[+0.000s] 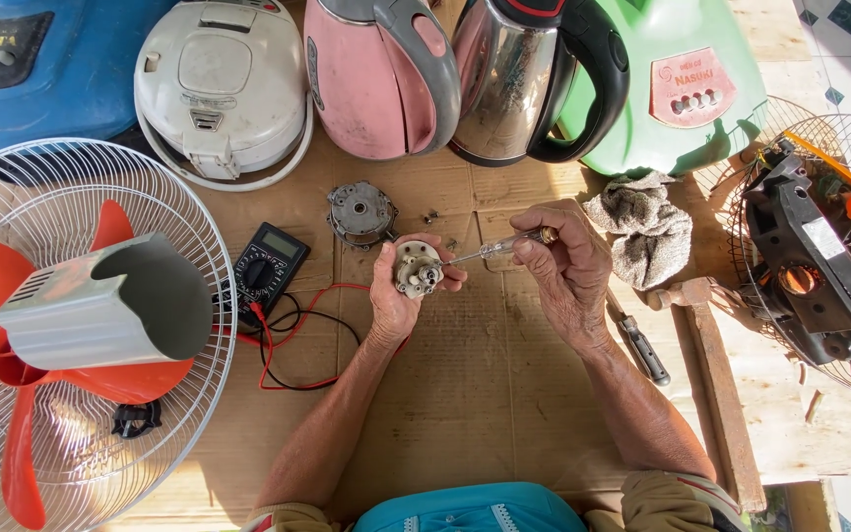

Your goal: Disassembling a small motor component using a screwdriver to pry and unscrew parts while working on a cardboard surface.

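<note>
Near edge: two bare forearms come up over the flattened brown cardboard sheet (504,394) that covers the work surface; left hand (398,296) is wrapped around a small round off-white motor part with metal studs (417,269), fingers curled tight on it, held just above the cardboard at centre; right hand (568,266) pinches a slim clear-handled screwdriver (499,246) between thumb and fingers, tip touching the motor part's right side.

Near left: white wire fan guard (71,325) lying flat with red-orange plastic blades (22,443) and a grey plastic motor cover (100,305) on top; small black ring-shaped nut (136,419) inside the guard.

Just left of the left hand: black digital multimeter (268,264) with red and black leads (288,345) looping over the cardboard.

Right of the right hand: wooden-handled hammer (706,384), dark-handled tool (642,350) beside it, crumpled grey rag (647,227); far right a second wire guard holding a black fan motor housing (819,276).

Just beyond the hands: round grey metal motor end plate (361,212), loose small screws (430,215) beside it.

Far row, left to right: blue plastic appliance (41,59); white rice cooker (224,89); pink electric kettle (376,74); steel kettle with black handle (534,79); green plastic fan base (687,89).
</note>
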